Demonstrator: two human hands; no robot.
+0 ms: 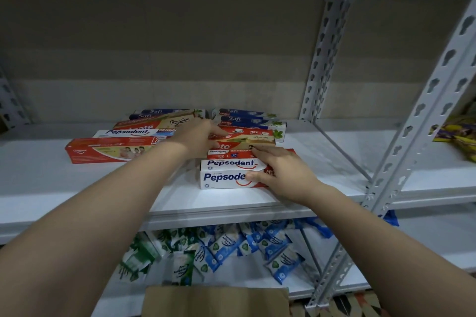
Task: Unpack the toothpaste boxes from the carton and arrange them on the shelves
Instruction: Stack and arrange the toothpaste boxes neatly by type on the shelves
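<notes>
Toothpaste boxes lie in two rows on the white shelf (77, 188). Nearest me are two white-and-red Pepsodent boxes (224, 177) side by side, with red Colgate boxes (242, 145) behind them and blue Safi boxes (247, 119) at the back. My right hand (280, 170) rests on the right end of the Pepsodent boxes, thumb against the front one. My left hand (198, 136) reaches over the middle and touches a Colgate box. To the left lie a long red Colgate box (108, 153), another Pepsodent box (128, 133) and more behind. The carton (216, 301) shows at the bottom edge.
Grey perforated uprights (417, 121) stand to the right, with a diagonal brace across the shelf. The lower shelf holds several blue and green sachet packs (226, 247). Yellow and purple packets (458, 134) sit on the neighbouring shelf at far right. Another shelf board hangs overhead.
</notes>
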